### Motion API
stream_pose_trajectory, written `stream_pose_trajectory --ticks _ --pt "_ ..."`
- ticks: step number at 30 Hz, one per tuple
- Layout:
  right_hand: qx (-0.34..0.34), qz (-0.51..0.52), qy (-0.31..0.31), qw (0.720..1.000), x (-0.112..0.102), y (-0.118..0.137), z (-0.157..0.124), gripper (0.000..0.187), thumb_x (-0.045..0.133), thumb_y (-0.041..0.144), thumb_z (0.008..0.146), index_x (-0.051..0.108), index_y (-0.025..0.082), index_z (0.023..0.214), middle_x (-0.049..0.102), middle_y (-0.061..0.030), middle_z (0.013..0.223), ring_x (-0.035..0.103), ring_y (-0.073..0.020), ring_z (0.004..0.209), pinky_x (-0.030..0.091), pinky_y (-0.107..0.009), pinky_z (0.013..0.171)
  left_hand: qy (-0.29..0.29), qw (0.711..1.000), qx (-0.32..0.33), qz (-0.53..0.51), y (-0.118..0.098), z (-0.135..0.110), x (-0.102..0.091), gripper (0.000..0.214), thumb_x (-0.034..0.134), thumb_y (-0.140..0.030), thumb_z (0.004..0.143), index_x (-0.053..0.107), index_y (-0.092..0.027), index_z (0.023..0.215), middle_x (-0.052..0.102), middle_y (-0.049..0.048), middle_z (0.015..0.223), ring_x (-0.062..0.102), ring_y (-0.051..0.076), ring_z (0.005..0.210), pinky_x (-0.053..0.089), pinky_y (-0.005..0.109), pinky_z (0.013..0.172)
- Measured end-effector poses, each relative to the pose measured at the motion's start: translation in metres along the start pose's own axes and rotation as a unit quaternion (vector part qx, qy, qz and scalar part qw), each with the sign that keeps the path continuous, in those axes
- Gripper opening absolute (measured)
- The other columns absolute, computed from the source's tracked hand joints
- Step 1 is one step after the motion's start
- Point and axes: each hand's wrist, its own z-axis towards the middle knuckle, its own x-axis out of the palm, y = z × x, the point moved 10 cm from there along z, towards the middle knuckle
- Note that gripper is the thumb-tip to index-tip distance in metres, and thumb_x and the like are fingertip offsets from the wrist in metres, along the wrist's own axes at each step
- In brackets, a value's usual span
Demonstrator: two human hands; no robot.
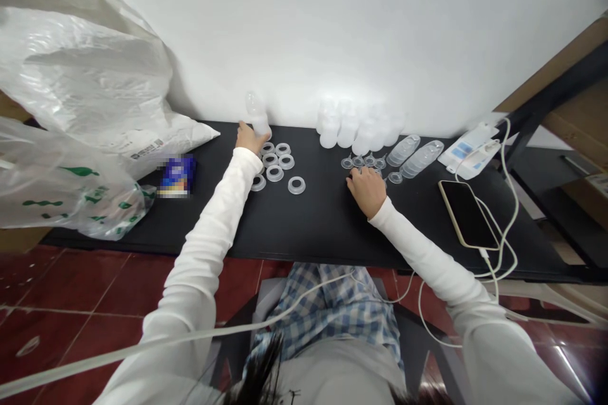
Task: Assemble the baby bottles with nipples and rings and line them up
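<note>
Heads up, the left hand (pixel 249 138) is gripping a clear plastic cup (pixel 257 111) by its base just past the loose clear rings (pixel 274 173), so one slip could scatter them, and the right hand (pixel 366 190), curled over the little clear flanged pieces (pixel 363 162), could shove those around too, though I can't tell if it's holding one.

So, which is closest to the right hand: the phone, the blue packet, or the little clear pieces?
From the right hand:
1. The little clear pieces: right by it, just ahead.
2. The phone: off to the right.
3. The blue packet: far over on the left.
</note>
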Motion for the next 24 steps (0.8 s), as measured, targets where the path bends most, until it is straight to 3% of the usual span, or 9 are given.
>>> stream_pose_trajectory --ticks 2,4,7,9,11,14,17,21,24 --pt "-0.005 0.004 0.004 1.000 0.001 0.000 -0.001 0.025 0.047 0.022 0.098 0.065 0.010 0.111 0.068 -0.0209 0.108 0.061 -0.0306 0.104 0.044 -0.036 0.081 -0.038 0.998 0.007 0.054 -0.011 -0.025 -0.012 0.071 0.071 -0.024 0.082 0.038 0.003 0.139 0.040 0.0346 0.145 0.040 0.045 0.140 0.034 0.056 0.116" --pt "-0.009 0.002 0.003 1.000 0.001 -0.001 -0.001 0.024 0.049 0.018 0.096 0.064 0.010 0.112 0.067 -0.0206 0.108 0.061 -0.0306 0.103 0.044 -0.036 0.080 -0.051 0.991 0.098 0.080 -0.043 -0.063 -0.020 0.060 0.063 -0.025 0.088 0.041 -0.003 0.140 0.042 0.0298 0.146 0.041 0.043 0.138 0.034 0.057 0.115" --pt "-0.003 -0.010 -0.022 1.000 0.000 -0.006 0.000 0.026 0.047 0.011 0.093 0.062 0.009 0.114 0.067 -0.0208 0.105 0.061 -0.0297 0.099 0.043 -0.036 0.077 0.056 0.952 0.287 0.090 -0.090 -0.140 -0.002 0.034 0.048 -0.029 0.096 0.058 -0.013 0.124 0.059 0.0188 0.125 0.057 0.033 0.121 0.045 0.048 0.105" --pt "0.001 -0.014 -0.040 0.999 -0.002 -0.010 0.001 0.028 0.042 0.008 0.093 0.062 0.009 0.113 0.067 -0.0203 0.101 0.061 -0.0288 0.094 0.042 -0.036 0.075 0.114 0.918 0.360 0.123 -0.101 -0.185 0.011 0.034 0.048 -0.036 0.097 0.063 -0.016 0.120 0.063 0.0155 0.118 0.061 0.031 0.112 0.049 0.045 0.097" --pt "0.000 -0.012 -0.051 0.999 -0.003 -0.012 0.003 0.029 0.038 0.008 0.095 0.063 0.009 0.109 0.067 -0.0193 0.096 0.060 -0.0282 0.090 0.041 -0.036 0.074 0.128 0.900 0.388 0.153 -0.099 -0.212 0.019 0.039 0.053 -0.039 0.094 0.064 -0.016 0.124 0.062 0.0168 0.125 0.059 0.032 0.115 0.050 0.046 0.094" --pt "-0.012 0.006 -0.080 0.997 -0.008 -0.010 0.006 0.027 0.039 0.013 0.097 0.065 0.010 0.102 0.066 -0.0173 0.093 0.059 -0.0272 0.087 0.040 -0.036 0.074 0.146 0.884 0.411 0.169 -0.097 -0.227 0.031 0.040 0.053 -0.034 0.094 0.063 -0.014 0.128 0.058 0.0176 0.137 0.057 0.033 0.120 0.050 0.046 0.096" --pt "-0.060 0.061 -0.149 0.985 -0.020 0.003 0.003 0.025 0.043 0.020 0.098 0.067 0.013 0.104 0.063 -0.0135 0.093 0.056 -0.0251 0.089 0.042 -0.035 0.078 0.172 0.879 0.426 0.130 -0.104 -0.228 0.045 0.039 0.044 -0.022 0.097 0.059 -0.013 0.133 0.060 0.0146 0.135 0.056 0.028 0.120 0.050 0.042 0.099" --pt "-0.106 0.171 -0.235 0.951 -0.031 0.012 -0.004 0.027 0.046 0.030 0.100 0.070 0.019 0.108 0.058 -0.0104 0.098 0.054 -0.0223 0.093 0.046 -0.034 0.085 0.191 0.892 0.405 0.062 -0.119 -0.213 0.068 0.038 0.050 -0.017 0.093 0.060 -0.019 0.130 0.062 0.0116 0.127 0.051 0.029 0.126 0.047 0.045 0.103" --pt "-0.093 0.251 -0.243 0.932 -0.027 0.004 0.000 0.030 0.043 0.032 0.101 0.070 0.022 0.112 0.056 -0.0102 0.105 0.056 -0.0212 0.098 0.049 -0.036 0.089 0.193 0.906 0.376 0.015 -0.128 -0.194 0.089 0.034 0.051 -0.016 0.092 0.061 -0.018 0.125 0.060 0.0122 0.121 0.055 0.027 0.116 0.048 0.044 0.101"
